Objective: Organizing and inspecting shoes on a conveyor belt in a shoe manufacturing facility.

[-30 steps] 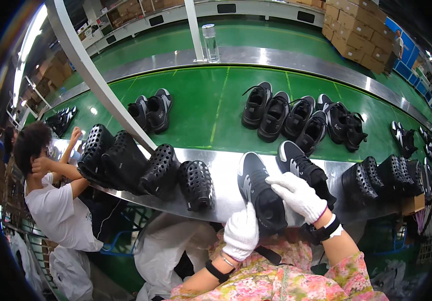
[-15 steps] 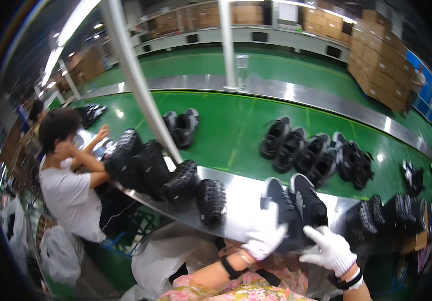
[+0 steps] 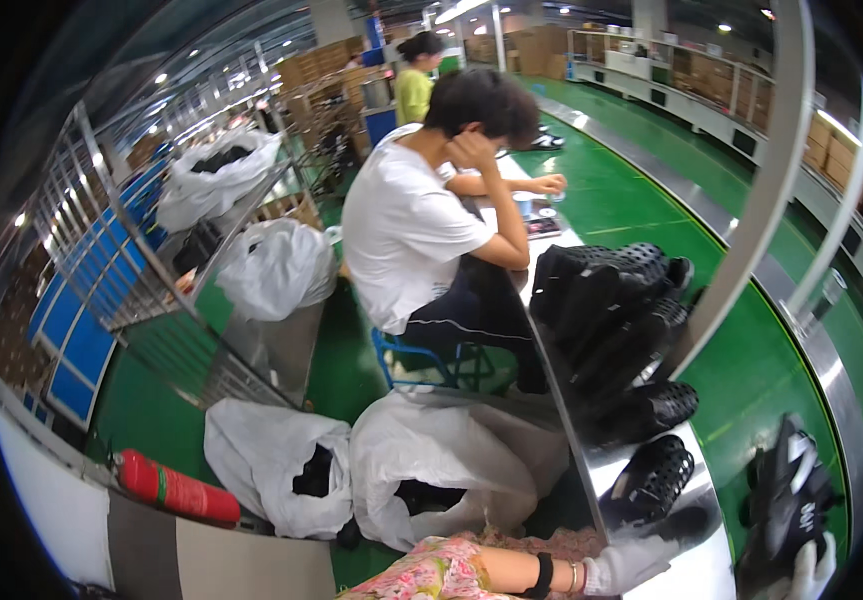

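Observation:
My left hand (image 3: 633, 564), in a white knit glove, reaches across the metal ledge and grips a dark shoe (image 3: 688, 525), though motion blurs the fingers. Just beyond that shoe lies a black shoe (image 3: 656, 476) with a knobby, holed-looking surface. More black shoes (image 3: 601, 330) are packed along the ledge toward the seated person. At the lower right rim, my gloved right hand (image 3: 812, 574) shows only in part, against black shoes (image 3: 791, 505) with pale markings. Whether it holds one of them is unclear.
A person in a white shirt (image 3: 401, 220) sits at the ledge (image 3: 579, 462). White sacks (image 3: 446, 440) with dark contents stand on the floor at left, near a red fire extinguisher (image 3: 176, 488). A pale post (image 3: 763, 215) rises beside the ledge, alongside the green belt (image 3: 641, 195).
My view has swung left, bringing the sacks and fire extinguisher into sight. My left hand has moved along the ledge with a dark shoe, close to the knobby shoes.

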